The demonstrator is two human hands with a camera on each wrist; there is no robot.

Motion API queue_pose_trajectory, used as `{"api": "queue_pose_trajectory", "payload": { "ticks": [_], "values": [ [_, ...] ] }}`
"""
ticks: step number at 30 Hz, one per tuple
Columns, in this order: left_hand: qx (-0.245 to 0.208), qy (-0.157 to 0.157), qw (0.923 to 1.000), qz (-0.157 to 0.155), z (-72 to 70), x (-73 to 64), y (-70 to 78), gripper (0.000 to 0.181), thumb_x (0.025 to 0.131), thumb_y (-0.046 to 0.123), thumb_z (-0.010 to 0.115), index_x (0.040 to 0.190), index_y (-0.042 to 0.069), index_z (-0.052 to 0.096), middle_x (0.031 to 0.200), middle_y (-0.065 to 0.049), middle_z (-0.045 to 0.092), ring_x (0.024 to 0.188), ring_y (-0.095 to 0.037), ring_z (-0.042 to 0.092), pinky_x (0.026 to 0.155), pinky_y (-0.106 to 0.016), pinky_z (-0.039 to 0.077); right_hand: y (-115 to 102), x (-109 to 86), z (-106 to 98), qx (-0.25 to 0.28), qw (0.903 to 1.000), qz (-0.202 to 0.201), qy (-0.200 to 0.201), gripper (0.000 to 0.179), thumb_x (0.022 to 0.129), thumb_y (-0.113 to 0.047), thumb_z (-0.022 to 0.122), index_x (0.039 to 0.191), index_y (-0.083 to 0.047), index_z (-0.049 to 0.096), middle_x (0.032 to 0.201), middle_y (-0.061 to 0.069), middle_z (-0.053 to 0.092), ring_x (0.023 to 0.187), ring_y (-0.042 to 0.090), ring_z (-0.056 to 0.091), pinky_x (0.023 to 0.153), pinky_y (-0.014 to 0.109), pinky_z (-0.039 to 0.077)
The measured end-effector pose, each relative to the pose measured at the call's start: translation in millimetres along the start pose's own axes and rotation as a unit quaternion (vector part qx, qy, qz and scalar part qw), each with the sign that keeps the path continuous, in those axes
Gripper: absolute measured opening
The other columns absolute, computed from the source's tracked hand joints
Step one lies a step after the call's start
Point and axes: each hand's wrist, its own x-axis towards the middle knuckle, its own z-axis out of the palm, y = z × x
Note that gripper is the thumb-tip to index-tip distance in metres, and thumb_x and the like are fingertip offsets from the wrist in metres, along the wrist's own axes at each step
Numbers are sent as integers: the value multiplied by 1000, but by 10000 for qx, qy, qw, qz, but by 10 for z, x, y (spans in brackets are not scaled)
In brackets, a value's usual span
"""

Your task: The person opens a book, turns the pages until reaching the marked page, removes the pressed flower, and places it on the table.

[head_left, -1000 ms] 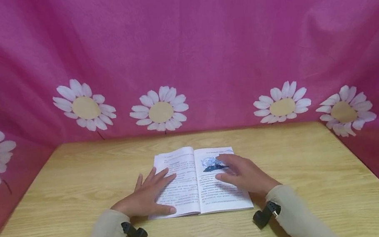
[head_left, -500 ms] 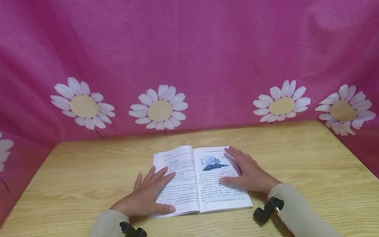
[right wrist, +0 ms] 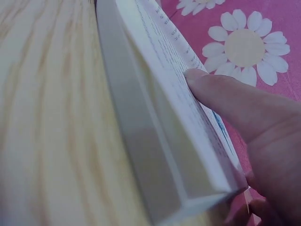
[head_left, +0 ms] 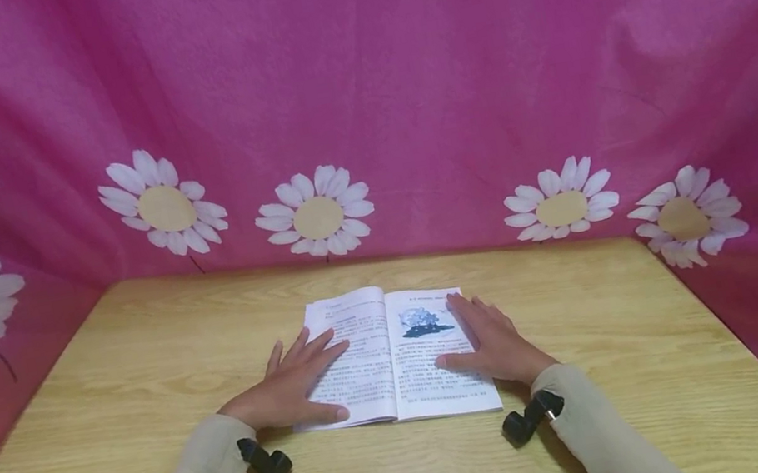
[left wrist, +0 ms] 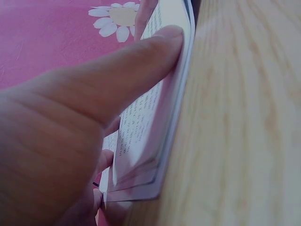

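An open book (head_left: pixel 375 389) lies on the table, printed text on both pages and a blue tree picture (head_left: pixel 424 321) high on the right page. My left hand (head_left: pixel 287 388) rests on the left page with fingers spread and straight. In the left wrist view its thumb (left wrist: pixel 150 54) presses the page near the lower edge. Over the outer edge of the right page lies my right hand (head_left: pixel 496 341), its fingers extended. The right wrist view has that thumb (right wrist: pixel 221 89) touching the printed page (right wrist: pixel 174 80), with the thick stack of page edges (right wrist: pixel 136 127) below.
The light wooden table (head_left: pixel 144 371) extends around the book on all sides. Behind it and at both sides hangs a pink curtain (head_left: pixel 397 81) with large white daisies. A small black camera (head_left: pixel 267 463) sits on each wrist.
My right hand has moved right, off the tree picture to the outer edge of the right page, its fingers straightening. The left hand has kept its place on the left page.
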Motion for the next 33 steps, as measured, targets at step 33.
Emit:
{"api": "queue_pose_trajectory", "payload": {
  "ticks": [33],
  "values": [
    [-153, 3, 9999, 70, -12, -7, -9, 98, 76, 66, 67, 155, 29, 22, 163, -1, 6, 147, -34, -9, 111, -59, -13, 58, -34, -53, 2179, 9736, -540, 419, 49, 99, -15, 41, 148, -19, 41, 157, 5, 28, 147, 28, 11, 116, 54, 1]
  ]
}}
